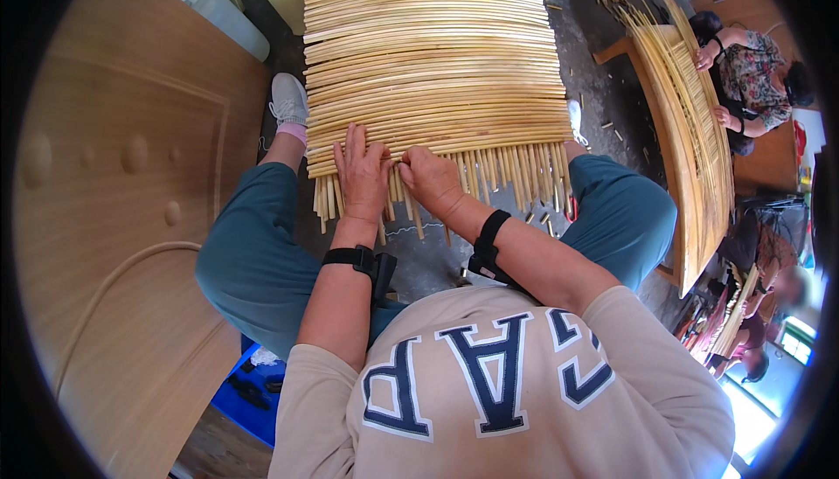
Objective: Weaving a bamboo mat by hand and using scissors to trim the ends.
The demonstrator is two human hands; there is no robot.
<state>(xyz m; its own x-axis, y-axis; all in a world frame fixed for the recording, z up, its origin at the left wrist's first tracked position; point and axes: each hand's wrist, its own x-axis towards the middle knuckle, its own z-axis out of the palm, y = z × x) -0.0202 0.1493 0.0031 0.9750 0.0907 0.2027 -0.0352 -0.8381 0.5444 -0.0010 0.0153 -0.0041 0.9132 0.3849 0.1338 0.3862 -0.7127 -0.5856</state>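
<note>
Panelling [131, 199] in pale wood stands close along my left, leaving that elbow the tighter side. My left hand [362, 177] lies with fingers extended over the near edge of a stick mat [428, 68], set in front of me between my knees [642, 208]. Its rods look light, stiff and smooth, apt to roll and perhaps snap if bent; the near edge, close to the crossings, seems the surest hold. My right hand [431, 177] curls at that edge, its fingertips hidden, so I cannot tell what it pinches. Loose stick ends [533, 177] jut toward my lap, likely to snag. Farther right, floor [629, 103] strewn with offcuts gives more room before a wooden table [673, 156].
</note>
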